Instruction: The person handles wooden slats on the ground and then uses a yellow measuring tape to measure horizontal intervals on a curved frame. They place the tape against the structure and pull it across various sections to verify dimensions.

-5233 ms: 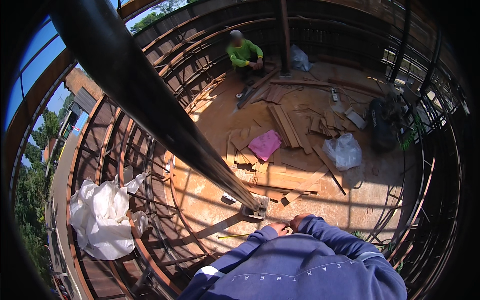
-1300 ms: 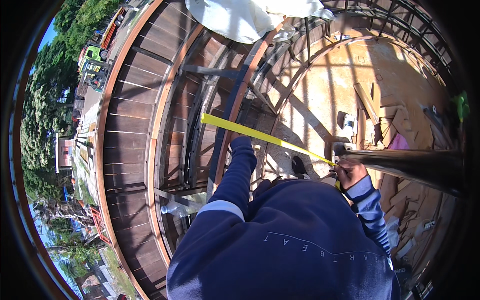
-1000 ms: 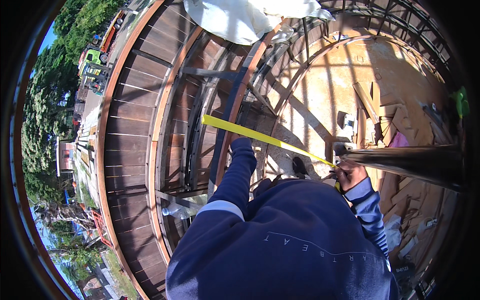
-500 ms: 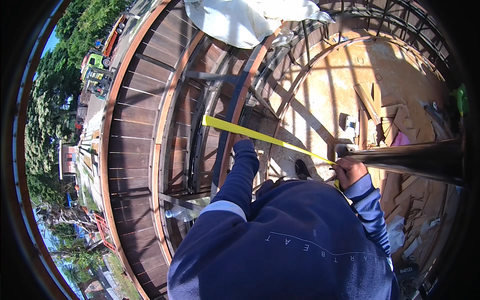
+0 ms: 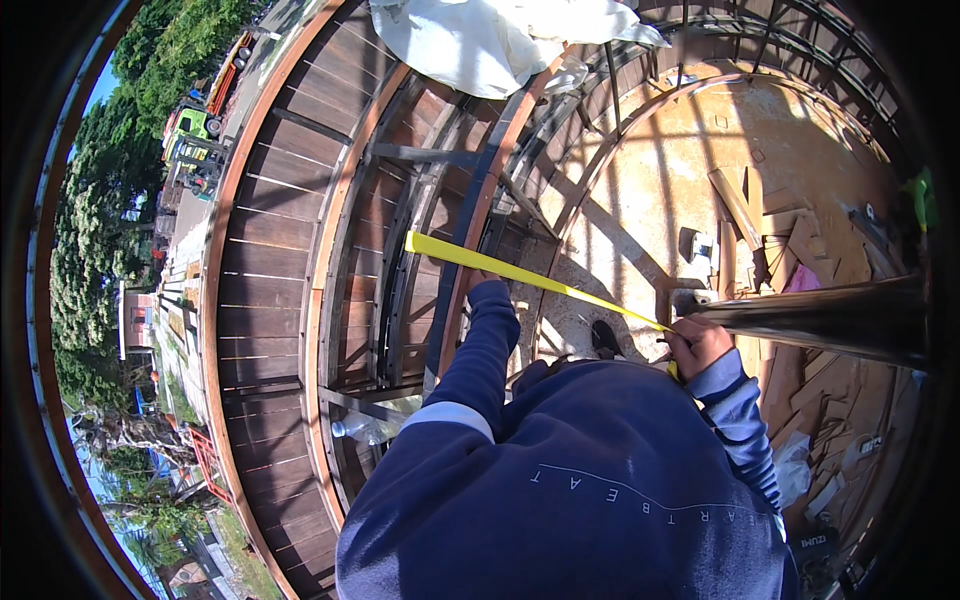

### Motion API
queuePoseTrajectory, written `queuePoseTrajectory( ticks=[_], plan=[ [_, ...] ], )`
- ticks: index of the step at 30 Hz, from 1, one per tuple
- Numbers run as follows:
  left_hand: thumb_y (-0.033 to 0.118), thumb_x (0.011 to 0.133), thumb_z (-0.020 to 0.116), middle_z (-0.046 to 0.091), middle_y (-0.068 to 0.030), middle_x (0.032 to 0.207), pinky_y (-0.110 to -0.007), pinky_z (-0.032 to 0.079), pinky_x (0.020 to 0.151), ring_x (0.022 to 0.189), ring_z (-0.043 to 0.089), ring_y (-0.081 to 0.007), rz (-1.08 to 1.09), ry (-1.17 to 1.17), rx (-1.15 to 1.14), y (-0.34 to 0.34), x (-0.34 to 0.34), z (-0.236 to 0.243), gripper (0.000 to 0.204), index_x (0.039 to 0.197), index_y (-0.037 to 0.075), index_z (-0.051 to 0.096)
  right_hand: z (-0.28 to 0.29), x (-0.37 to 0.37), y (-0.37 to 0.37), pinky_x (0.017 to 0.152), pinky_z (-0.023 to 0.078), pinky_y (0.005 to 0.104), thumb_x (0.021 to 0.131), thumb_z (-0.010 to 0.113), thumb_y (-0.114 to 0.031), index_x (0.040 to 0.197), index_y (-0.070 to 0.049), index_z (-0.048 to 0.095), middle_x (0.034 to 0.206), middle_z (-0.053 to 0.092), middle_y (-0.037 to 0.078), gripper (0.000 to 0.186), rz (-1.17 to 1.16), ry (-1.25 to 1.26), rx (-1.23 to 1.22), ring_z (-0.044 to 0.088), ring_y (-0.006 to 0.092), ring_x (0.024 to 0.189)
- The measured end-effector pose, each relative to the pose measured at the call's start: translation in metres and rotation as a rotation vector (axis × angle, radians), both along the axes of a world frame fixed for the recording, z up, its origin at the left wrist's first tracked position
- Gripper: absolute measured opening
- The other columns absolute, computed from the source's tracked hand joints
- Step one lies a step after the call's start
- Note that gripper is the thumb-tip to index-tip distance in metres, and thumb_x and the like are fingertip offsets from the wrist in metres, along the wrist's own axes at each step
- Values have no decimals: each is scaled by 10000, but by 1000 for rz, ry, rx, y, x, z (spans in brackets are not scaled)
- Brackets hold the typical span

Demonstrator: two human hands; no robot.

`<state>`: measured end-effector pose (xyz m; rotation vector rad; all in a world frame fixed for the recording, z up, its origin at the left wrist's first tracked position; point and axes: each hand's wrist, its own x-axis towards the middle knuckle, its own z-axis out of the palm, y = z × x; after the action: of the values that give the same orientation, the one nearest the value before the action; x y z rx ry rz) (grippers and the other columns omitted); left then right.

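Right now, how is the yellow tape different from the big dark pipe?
The yellow measuring tape is thin, flat and bright; the dark metal pipe is thick, round and shiny. The tape slants left over the curved frame from the right hand; the pipe runs right, off toward the picture's edge. Both are long and straight and meet near that hand.

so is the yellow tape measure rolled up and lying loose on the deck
No, the yellow tape measure is pulled out in a long straight strip, stretched between the left hand and the right hand.
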<state>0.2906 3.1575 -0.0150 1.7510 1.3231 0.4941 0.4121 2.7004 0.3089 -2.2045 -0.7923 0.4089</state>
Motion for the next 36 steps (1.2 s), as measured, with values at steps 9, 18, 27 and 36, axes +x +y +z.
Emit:
queuePoseTrajectory(
  ticks=[9, 18, 27, 36],
  plan=[
    [246, 999, 515, 642, -157, 877, -369, 497, 729, 801, 609, -285, 14, -10, -28, 0, 1, 1, 301, 1005, -27, 644, 1, -3, 2, 672, 503, 441, 851, 664, -142, 838, -17, 692, 776, 639, 159, 129, 12, 15, -1, 638, 368, 747],
    [241, 996, 543, 632, -99, 823, -336, 491, 701, 738, 598, -224, 31, -53, -48, 8, 2, -13, 267, 961, -3, 644, 4, -6, 2, 676, 500, 444, 848, 656, -131, 824, -12, 671, 761, 618, 158, 122, 8, -1, -14, 632, 372, 749],
    [251, 996, 559, 615, -57, 770, -318, 487, 679, 684, 583, -189, 64, -172, -114, 31, 9, -42, 263, 917, 12, 638, 7, -9, 2, 671, 497, 454, 847, 652, -139, 814, -25, 655, 761, 604, 150, 118, -17, -18, -10, 631, 369, 754],
    [270, 982, 563, 625, -80, 796, -323, 496, 691, 704, 595, -213, 37, -95, -88, 26, 1, -43, 276, 955, 6, 639, 6, -8, 4, 673, 499, 457, 852, 655, -158, 827, -35, 661, 768, 602, 147, 126, 1, -9, -12, 630, 372, 750]
  ],
)
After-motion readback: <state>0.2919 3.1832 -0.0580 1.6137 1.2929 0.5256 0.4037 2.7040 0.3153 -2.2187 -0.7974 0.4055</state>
